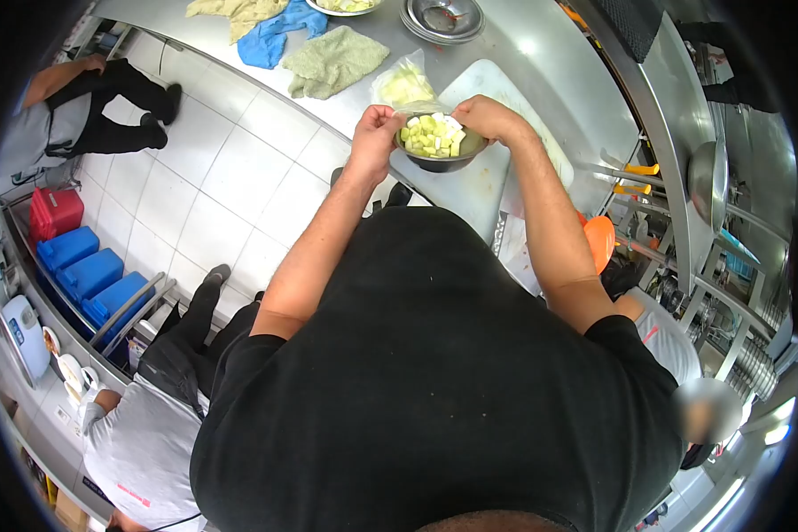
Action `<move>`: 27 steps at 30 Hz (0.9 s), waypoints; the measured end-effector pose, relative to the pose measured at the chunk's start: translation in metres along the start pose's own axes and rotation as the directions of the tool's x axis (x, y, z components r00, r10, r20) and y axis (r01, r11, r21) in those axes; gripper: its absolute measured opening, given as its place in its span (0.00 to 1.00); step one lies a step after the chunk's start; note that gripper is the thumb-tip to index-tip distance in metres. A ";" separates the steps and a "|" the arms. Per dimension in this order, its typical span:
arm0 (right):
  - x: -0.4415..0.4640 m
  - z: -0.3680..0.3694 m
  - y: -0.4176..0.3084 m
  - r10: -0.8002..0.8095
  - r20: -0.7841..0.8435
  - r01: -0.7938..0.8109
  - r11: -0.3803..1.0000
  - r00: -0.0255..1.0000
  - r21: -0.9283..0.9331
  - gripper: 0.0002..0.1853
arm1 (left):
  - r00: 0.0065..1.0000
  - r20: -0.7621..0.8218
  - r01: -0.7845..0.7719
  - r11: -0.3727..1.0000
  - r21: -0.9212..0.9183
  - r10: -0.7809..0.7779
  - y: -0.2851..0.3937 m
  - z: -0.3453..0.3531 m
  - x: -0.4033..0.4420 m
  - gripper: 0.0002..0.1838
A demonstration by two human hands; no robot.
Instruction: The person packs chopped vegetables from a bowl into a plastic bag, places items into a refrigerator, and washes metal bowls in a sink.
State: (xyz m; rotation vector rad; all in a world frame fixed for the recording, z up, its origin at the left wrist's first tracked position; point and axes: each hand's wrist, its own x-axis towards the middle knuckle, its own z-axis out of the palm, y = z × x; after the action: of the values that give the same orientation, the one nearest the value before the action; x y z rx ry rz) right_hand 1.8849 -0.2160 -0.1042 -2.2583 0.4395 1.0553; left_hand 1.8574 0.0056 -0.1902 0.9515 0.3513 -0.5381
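Head view, my left hand (377,133), right hand (488,118) at dark round bowl (473,147) of pale-green cubes (430,135), whether fingers clamp I can't tell, clear plastic bag (405,86) at eleven o'clock.

No legible text. Red print (133,494) on grey shirt (146,434), far back-left of left hand (379,130): too small. Blue mark (14,331) on white appliance (27,341), same side, maybe lettering, unreadable.
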 end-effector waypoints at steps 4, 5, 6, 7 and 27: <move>0.004 0.000 0.004 -0.026 0.018 0.027 0.997 1.000 -0.072 0.12 | 1.000 -0.018 -0.012 0.998 0.059 0.013 -0.008 -0.002 -0.001 0.08; 0.005 0.001 0.004 -0.020 0.021 0.022 0.994 1.000 -0.106 0.12 | 1.000 -0.016 0.007 0.998 0.064 -0.006 -0.007 -0.002 -0.001 0.08; 0.004 0.002 0.002 -0.013 0.025 0.017 0.990 1.000 -0.141 0.13 | 1.000 -0.015 0.026 0.997 0.069 -0.025 -0.005 -0.004 -0.001 0.08; 0.003 0.003 0.000 -0.008 0.030 0.013 0.984 1.000 -0.175 0.14 | 0.999 -0.015 0.045 0.996 0.073 -0.044 -0.004 -0.004 -0.001 0.08; 0.001 0.012 -0.002 -0.140 -0.120 0.097 0.946 0.983 -0.309 0.15 | 0.983 -0.134 0.124 0.992 0.004 -0.122 0.010 0.007 -0.012 0.09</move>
State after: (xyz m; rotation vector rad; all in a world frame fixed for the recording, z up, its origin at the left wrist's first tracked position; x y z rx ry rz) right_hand 1.8798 -0.2067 -0.1098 -2.6065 0.2043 0.9576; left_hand 1.8534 0.0078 -0.1738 0.9845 0.5309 -0.5911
